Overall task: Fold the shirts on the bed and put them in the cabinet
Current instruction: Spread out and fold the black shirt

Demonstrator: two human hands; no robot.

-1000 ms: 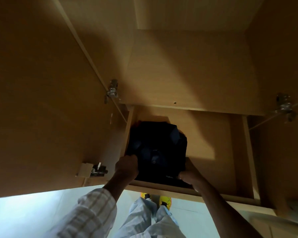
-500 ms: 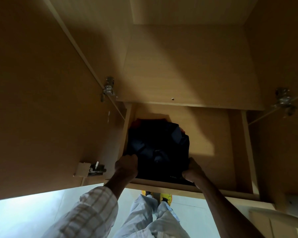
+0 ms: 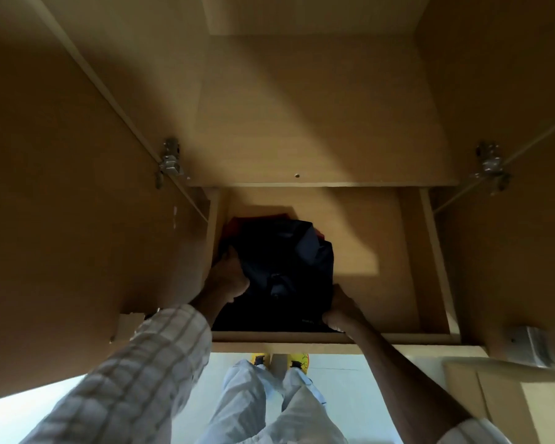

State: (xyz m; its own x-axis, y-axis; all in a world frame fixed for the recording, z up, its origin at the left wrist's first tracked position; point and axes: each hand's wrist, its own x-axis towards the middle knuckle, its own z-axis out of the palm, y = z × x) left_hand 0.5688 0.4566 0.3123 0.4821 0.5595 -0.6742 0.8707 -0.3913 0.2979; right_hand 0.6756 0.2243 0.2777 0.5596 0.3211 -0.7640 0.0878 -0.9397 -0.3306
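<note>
Hands both on a dark folded shirt (image 3: 285, 270) lying in the cabinet (image 3: 334, 129) compartment, left side, on top of something red (image 3: 234, 226). Left hand (image 3: 228, 278) grips its left edge, right hand (image 3: 342, 310) curls round the near right corner. Both doors hang open, hinges (image 3: 170, 161) showing.

Both arms reaching forward and down, forearms converging. Left hand (image 3: 228, 278) lying further in, fingers curling around edge of dark shirt (image 3: 285, 264), checked sleeve covering forearm. Right hand (image 3: 340, 310) sitting nearer, fingers gripping shirt's near right corner, forearm bare, cuff pushed up by elbow.
</note>
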